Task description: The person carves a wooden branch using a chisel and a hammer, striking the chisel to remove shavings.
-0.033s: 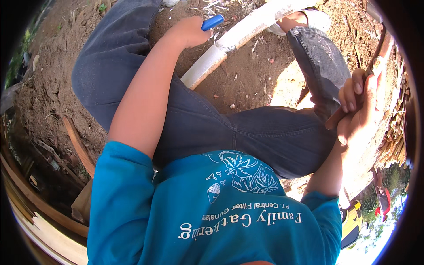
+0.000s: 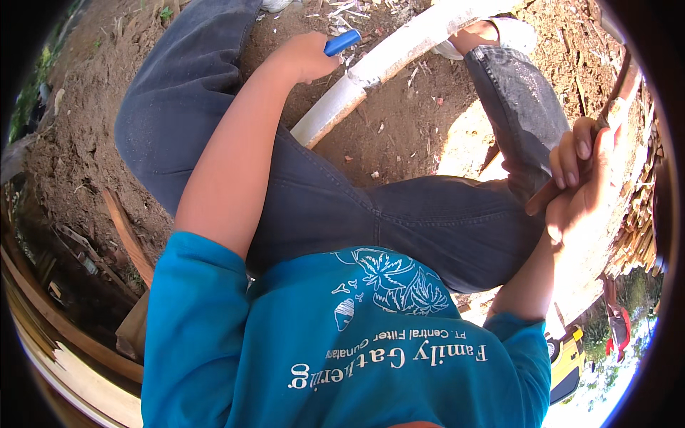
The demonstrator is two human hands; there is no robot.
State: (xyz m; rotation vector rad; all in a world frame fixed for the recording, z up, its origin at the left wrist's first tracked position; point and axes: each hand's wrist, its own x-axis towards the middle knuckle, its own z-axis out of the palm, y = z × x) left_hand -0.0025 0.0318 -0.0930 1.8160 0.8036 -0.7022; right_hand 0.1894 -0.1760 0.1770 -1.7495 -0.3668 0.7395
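Chips (image 2: 344, 10) litter soil (image 2: 410, 128) around the white pole (image 2: 407, 51) — work looks underway, what remains unclear; left hand (image 2: 312, 57) grips a blue handle (image 2: 342, 43), right hand (image 2: 579, 175) a brown handle (image 2: 540, 200).

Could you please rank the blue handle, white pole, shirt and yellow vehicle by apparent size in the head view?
From largest to smallest:
1. Shirt
2. White pole
3. Yellow vehicle
4. Blue handle, in the left hand

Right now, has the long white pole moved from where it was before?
No, not that I can see: the long white pole shows no clear shift either way against the brown dirt beside it.
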